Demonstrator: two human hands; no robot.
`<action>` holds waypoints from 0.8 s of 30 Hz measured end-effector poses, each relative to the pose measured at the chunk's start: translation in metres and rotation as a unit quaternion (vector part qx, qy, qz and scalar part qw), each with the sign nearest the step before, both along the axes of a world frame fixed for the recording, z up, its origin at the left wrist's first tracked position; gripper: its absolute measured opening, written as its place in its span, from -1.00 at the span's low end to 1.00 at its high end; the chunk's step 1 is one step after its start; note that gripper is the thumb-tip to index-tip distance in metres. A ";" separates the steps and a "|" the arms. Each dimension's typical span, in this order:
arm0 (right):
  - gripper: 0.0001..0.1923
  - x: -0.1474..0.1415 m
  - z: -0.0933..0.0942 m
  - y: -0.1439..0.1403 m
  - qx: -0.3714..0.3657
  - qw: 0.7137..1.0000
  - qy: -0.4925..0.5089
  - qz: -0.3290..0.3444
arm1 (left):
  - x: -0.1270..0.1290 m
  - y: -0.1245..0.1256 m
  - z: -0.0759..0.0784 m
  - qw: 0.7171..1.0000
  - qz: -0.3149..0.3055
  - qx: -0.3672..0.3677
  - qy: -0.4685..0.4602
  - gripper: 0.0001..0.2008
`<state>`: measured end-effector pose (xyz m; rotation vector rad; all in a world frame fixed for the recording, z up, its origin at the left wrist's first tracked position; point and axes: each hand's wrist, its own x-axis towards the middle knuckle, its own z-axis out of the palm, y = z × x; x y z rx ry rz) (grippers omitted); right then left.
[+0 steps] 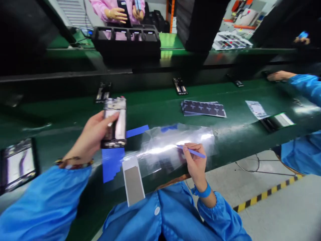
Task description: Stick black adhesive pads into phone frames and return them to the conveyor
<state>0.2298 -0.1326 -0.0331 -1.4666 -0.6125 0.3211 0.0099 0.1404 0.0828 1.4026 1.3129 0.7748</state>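
An opened phone point(121, 124) with its inner parts showing is gripped in my left hand point(94, 132), thumb across its face, raised over the bench. My right hand point(197, 164) pinches a slim purple tweezer-like tool point(194, 152), its tip pointing left above clear plastic sheets point(160, 147). Blue film strips point(111, 164) lie below the phone, and another blue strip point(137, 131) is to its right. A white card with a grey panel point(134, 184) rests at the bench's front edge, between my two arms.
On the green bench point(150, 110) lie more opened phones point(180, 86), a larger opened device point(18, 164) at left, and dark sticker sheets point(204, 108). A black slotted rack point(126, 36) stands behind. At right is a co-worker's hand point(279, 76); across, a person in pink point(102, 10).
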 end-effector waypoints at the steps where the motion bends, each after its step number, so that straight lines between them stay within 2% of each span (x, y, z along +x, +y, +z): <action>1: -0.71 0.001 0.000 -0.001 -0.001 1.000 0.000 -0.004 | -0.001 -0.011 -0.007 0.998 -0.042 -0.004 -0.046 -0.34; 3: -0.70 0.002 0.001 -0.002 0.002 1.000 -0.001 -0.004 | -0.001 -0.026 -0.023 0.984 -0.138 -0.006 -0.109 -0.08; 4: -0.69 0.003 0.001 -0.002 0.009 1.000 -0.002 -0.012 | 0.000 -0.032 -0.031 0.974 -0.198 -0.004 -0.108 0.01; 5: -0.69 0.003 0.002 -0.003 0.015 1.000 -0.004 -0.020 | 0.001 -0.037 -0.040 0.964 -0.248 0.005 -0.094 -0.01; 7: -0.66 0.005 0.002 -0.003 0.028 0.999 -0.009 -0.033 | 0.003 -0.045 -0.057 0.948 -0.311 0.025 -0.061 -0.25; 9: -0.63 0.005 0.004 -0.003 0.024 0.999 -0.016 -0.039 | 0.007 -0.052 -0.070 0.943 -0.329 0.040 -0.027 -0.41; 11: -0.62 0.004 0.006 -0.002 0.001 0.999 -0.018 -0.038 | 0.014 -0.059 -0.078 0.943 -0.327 0.059 0.016 -0.48; 13: -0.59 0.001 0.009 -0.001 -0.024 0.999 -0.010 -0.038 | 0.018 -0.065 -0.079 0.936 -0.331 0.098 0.061 -0.53; 15: -0.57 -0.004 0.012 0.003 -0.040 0.999 0.008 -0.033 | 0.017 -0.068 -0.074 0.925 -0.330 0.166 0.096 -0.58; 18: -0.57 -0.014 0.015 0.011 -0.049 0.998 0.047 0.000 | -0.006 -0.077 -0.060 0.896 -0.309 0.286 0.139 -0.59; 19: -0.57 -0.018 0.016 0.014 -0.049 0.997 0.057 0.017 | -0.019 -0.082 -0.056 0.882 -0.311 0.317 0.159 -0.60; 21: -0.57 -0.027 0.019 0.022 -0.052 0.994 0.068 0.063 | -0.047 -0.100 -0.052 0.840 -0.354 0.361 0.197 -0.65; 24: -0.57 -0.041 0.028 0.034 -0.059 0.986 0.067 0.141 | -0.079 -0.136 -0.058 0.776 -0.447 0.392 0.212 -0.62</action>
